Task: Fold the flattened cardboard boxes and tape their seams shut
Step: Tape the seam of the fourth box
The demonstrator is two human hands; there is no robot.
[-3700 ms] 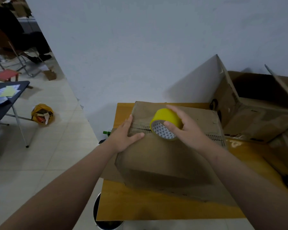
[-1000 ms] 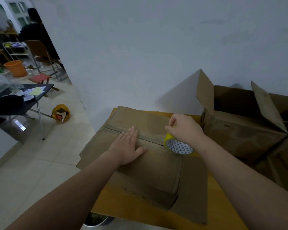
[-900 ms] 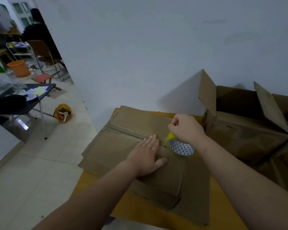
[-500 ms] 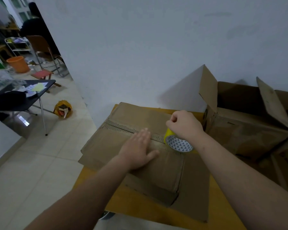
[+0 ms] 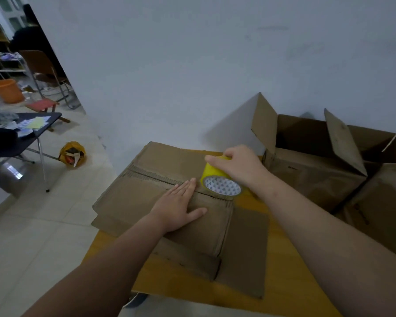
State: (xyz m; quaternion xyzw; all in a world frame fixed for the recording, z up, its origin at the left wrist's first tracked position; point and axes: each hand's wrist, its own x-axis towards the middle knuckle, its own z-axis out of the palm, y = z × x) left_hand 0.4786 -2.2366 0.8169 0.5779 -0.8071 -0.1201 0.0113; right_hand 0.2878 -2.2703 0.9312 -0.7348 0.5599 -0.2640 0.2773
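So, risk 1: tape could run crooked or miss the gap. The yellow roll of packing tape (image 5: pixel 217 179) sat tilted at the right end of the centre seam (image 5: pixel 156 177), and I couldn't tell if a tape end was stuck down.
Risk 2: flaps could spring apart if the pressing palm lifted, since a dark gap showed in the seam near the roll.
Risk 3: the folded brown cardboard box (image 5: pixel 135 202) seemed to overhang the left edge of the yellow wooden worktop (image 5: pixel 281 243), so a hard pull might slide it.
Left hand (image 5: pixel 177 207): flat, palm down on the near flap. Fingers were straight and together, tips at the seam just beside the roll. It gripped nothing.
Right hand (image 5: pixel 240 165): fingers curled over the top of the roll, holding it from above. Wrist was bent down, forearm angled in from lower right.
Box location: mid worktop, near the white wall, with one side flap lying flat at the right.
Nearby: open brown cardboard boxes (image 5: pixel 306 175) stood just to the right.
Step (judged): start of taping the seam.
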